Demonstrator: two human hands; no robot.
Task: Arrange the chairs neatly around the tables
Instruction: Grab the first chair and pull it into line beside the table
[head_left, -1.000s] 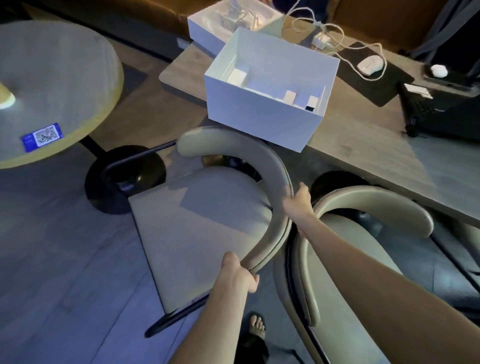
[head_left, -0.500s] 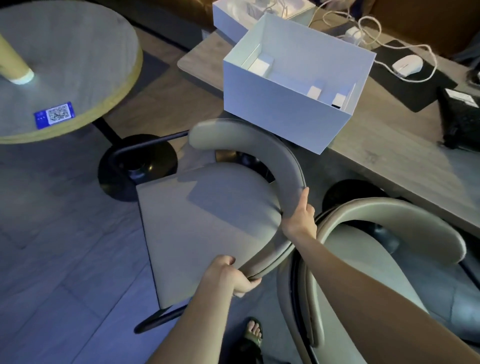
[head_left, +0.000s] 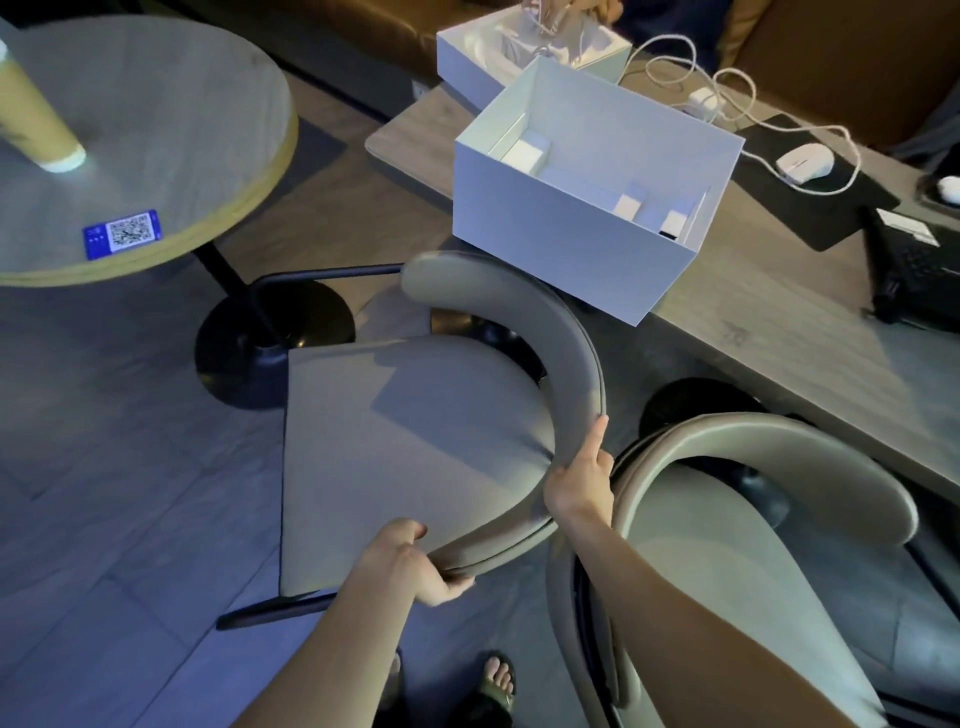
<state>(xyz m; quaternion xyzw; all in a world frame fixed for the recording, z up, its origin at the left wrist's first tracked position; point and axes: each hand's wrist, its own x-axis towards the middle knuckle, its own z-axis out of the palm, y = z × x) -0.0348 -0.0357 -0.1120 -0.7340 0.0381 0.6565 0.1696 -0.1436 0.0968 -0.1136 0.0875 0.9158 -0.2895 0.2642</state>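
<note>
A grey chair (head_left: 405, 467) with a curved padded backrest and black metal frame stands between the round table (head_left: 156, 119) at the left and the long wooden table (head_left: 779, 322) at the right. My left hand (head_left: 415, 561) grips the near end of its backrest. My right hand (head_left: 582, 478) holds the backrest's outer curve farther right. A second grey chair (head_left: 737, 571) of the same kind stands close beside it at the right, its back toward me, pushed up to the long table.
A large white open box (head_left: 571, 239) overhangs the long table's near edge, right by the held chair's backrest. Behind it are another white box (head_left: 467, 57), cables, a mouse (head_left: 805, 162) on a black pad and a laptop (head_left: 914, 270). The round table's black base (head_left: 244, 348) sits by the chair. A paper cup (head_left: 31, 119) stands on the round table. My sandalled foot (head_left: 496, 680) is below.
The view has shifted so the round table and cup show more. Both hands keep hold of the backrest, and the chair sits slightly turned and nearer the round table's base.
</note>
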